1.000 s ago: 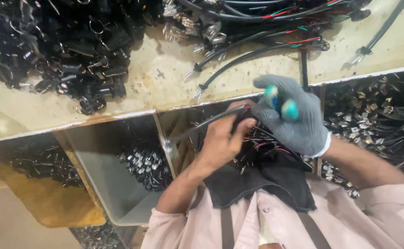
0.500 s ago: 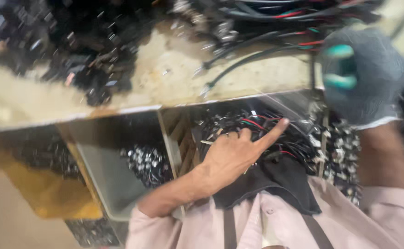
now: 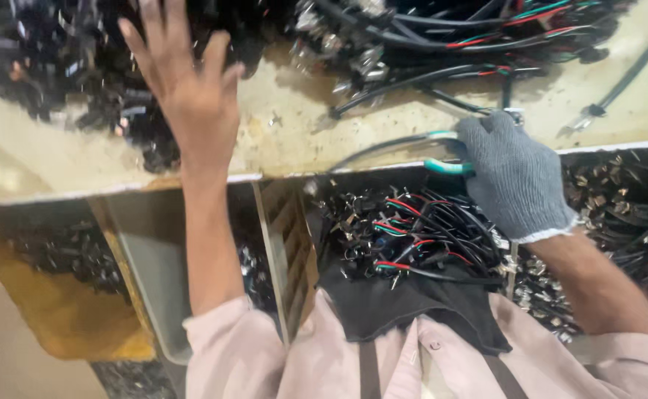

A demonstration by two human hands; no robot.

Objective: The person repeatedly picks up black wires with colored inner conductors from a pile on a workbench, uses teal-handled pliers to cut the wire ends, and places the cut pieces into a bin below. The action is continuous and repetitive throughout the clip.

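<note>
- Head view, left hand [image 3: 191, 96]: bare, arm stretched far forward over the desk [image 3: 280, 140]. Its fingers [image 3: 163, 29] are spread wide and hold nothing; they hover over the near edge of a heap of small black parts [image 3: 65, 66], which lies under and beyond the fingertips. The open spread suits a reach into loose stock rather than a pinch on a single piece.
- Head view, right hand [image 3: 512, 174]: in a grey knit glove, resting at the front edge of the desk. Its fingers are curled shut around a tool with teal handles [image 3: 442, 151]; the handles jut out to the left of the knuckles, and the tool's working end is hidden inside the glove. The glove probably spares this hand from the sharp wire ends.
- Just below those gloved fingers, in the bin nearest the body, lies a tangle of short black, red and green wire leads [image 3: 413, 236] on a dark cloth [image 3: 405, 303].
- Beyond the gloved fingers, farther back on the desk, lie bundles of long black cables [image 3: 442, 44] with metal ends.
- To the right of the glove, another bin holds small metal terminals [image 3: 612, 199].
- Below the bare forearm stand a grey bin [image 3: 154, 258] and a yellow bin [image 3: 65, 318], each with a few dark pieces; sorting by kind would explain the divided bins.
</note>
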